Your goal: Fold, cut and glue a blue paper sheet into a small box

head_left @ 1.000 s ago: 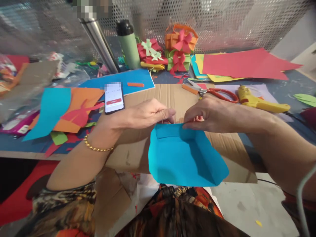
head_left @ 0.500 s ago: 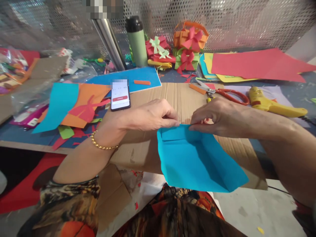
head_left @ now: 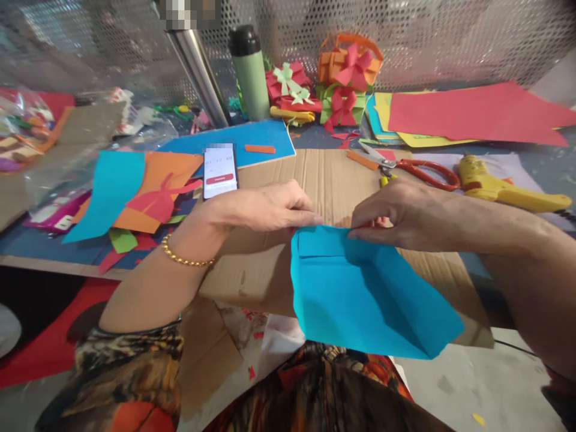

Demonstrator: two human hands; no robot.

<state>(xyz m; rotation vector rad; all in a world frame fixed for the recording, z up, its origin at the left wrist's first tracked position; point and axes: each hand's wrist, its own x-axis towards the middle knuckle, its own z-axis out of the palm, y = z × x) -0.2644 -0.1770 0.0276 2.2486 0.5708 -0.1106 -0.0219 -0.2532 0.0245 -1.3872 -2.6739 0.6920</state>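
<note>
A blue folded paper box (head_left: 355, 306) with raised sides extends past the near edge of the cardboard sheet (head_left: 324, 174). Its far wall is pinched by my left hand (head_left: 285, 204), thumb and fingers closed at the wall's left part. Farther right along that same wall, my right hand (head_left: 382, 213) grips the top edge between thumb and curled fingers. The inner sides of the fingers on both hands are partly hidden. Red-handled scissors (head_left: 423, 171) and a yellow glue gun (head_left: 499, 186) lie beyond my right hand.
A phone (head_left: 219, 171) lies left of centre, near blue and orange paper sheets (head_left: 112, 186). At the back stand a green bottle (head_left: 251, 75), a metal pole (head_left: 198, 72) and finished paper boxes with bows (head_left: 346, 78). Red and yellow sheets (head_left: 468, 114) are stacked at the back right.
My left hand has slid slightly left along the box's far wall, widening the gap between my hands. The box sits slightly farther right and lower in view. Both hands still grip it.
</note>
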